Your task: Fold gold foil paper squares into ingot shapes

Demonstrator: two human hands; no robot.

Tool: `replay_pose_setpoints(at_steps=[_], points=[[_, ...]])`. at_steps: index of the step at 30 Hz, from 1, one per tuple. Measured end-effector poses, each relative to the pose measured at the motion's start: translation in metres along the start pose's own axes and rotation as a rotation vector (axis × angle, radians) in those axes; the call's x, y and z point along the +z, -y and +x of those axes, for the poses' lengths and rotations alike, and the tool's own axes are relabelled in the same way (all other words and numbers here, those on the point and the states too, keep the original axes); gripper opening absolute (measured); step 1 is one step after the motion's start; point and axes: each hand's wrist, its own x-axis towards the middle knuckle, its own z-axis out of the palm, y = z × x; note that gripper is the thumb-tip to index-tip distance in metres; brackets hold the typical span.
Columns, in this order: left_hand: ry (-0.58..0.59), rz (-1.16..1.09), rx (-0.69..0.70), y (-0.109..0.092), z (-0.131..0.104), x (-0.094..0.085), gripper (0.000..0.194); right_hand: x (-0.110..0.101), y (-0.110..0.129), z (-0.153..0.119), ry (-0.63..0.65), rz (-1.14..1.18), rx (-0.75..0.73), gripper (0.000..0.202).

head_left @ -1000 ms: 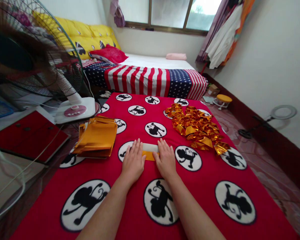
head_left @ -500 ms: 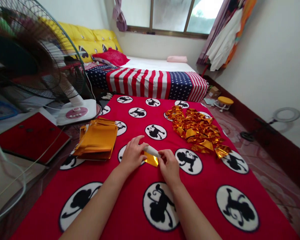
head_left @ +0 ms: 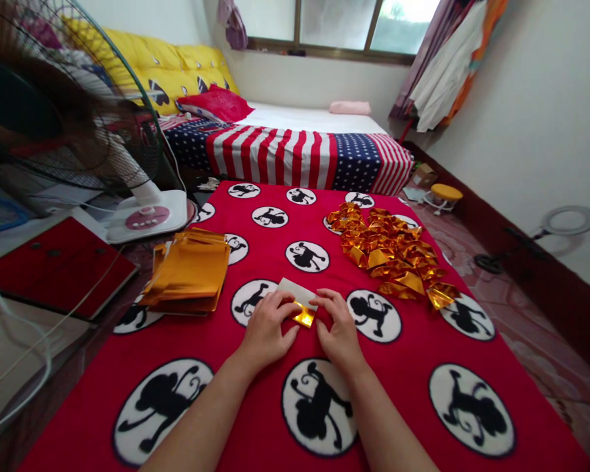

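A red cloth [head_left: 246,419] printed with black monkeys in white circles (the near ones look largest) covers the broad surface, with a stack of gold sheets [head_left: 191,265] lying a little unevenly by its left edge, toward the far corner. Near the right edge, in the far half, spreads a heap of folded gold foil pieces [head_left: 381,252], its nearest piece closest to that edge. Around the middle, well in from both side edges, lies a partly folded sheet [head_left: 297,292], pale with a shiny gold section.
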Motion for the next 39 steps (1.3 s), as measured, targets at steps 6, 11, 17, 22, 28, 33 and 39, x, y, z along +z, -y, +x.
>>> replay_pose_setpoints(at_steps=[6, 11, 17, 22, 28, 33, 39], points=[[-0.008, -0.004, 0.043, -0.001, 0.003, 0.003, 0.021, -0.001, -0.001, 0.0, 0.031, 0.044, -0.002, 0.037], [-0.06, -0.032, 0.117, 0.008, 0.006, 0.002, 0.016, -0.001, 0.001, 0.0, 0.022, 0.054, 0.008, 0.031], [-0.055, -0.114, 0.156, 0.019, 0.003, -0.007, 0.018, 0.0, 0.001, -0.002, 0.027, 0.0, -0.008, 0.024], [0.016, -0.111, 0.136, 0.017, 0.0, -0.012, 0.013, 0.0, 0.001, -0.002, 0.056, -0.073, -0.009, 0.016], [0.02, -0.074, 0.125, 0.014, 0.001, -0.01, 0.009, 0.0, 0.002, -0.001, 0.102, -0.11, 0.004, 0.016], [0.047, -0.146, 0.123, 0.022, 0.001, -0.01, 0.01, -0.003, 0.007, -0.001, 0.15, -0.148, 0.005, 0.013], [0.074, -0.145, 0.121, 0.021, 0.0, -0.012, 0.006, -0.003, 0.011, 0.002, 0.17, -0.169, 0.034, 0.013]])
